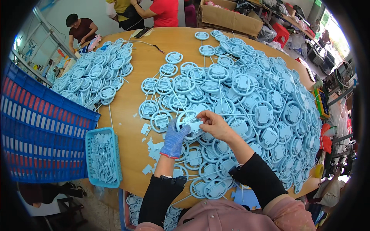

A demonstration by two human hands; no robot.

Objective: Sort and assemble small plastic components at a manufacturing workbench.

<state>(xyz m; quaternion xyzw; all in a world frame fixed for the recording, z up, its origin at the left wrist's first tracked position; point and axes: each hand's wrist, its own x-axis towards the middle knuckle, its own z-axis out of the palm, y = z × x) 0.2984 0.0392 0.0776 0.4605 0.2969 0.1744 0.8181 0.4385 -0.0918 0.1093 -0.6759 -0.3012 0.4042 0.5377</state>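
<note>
While both hands meet over the middle of a round wooden table (135, 96), the left hand (174, 139), in a blue glove, curls shut around the rim of a pale blue plastic ring part (189, 122). Bare fingers of the right hand (214, 124) pinch the small rectangular tab at its centre. Smooth moulded rings with thin sprue sticks lie heaped in a large pile (262, 107) to the right and a smaller pile (94, 73) far left. Near the table's left edge sits a small blue basket (90, 154) of snapped-off tabs, beside a big blue crate (38, 127).
</note>
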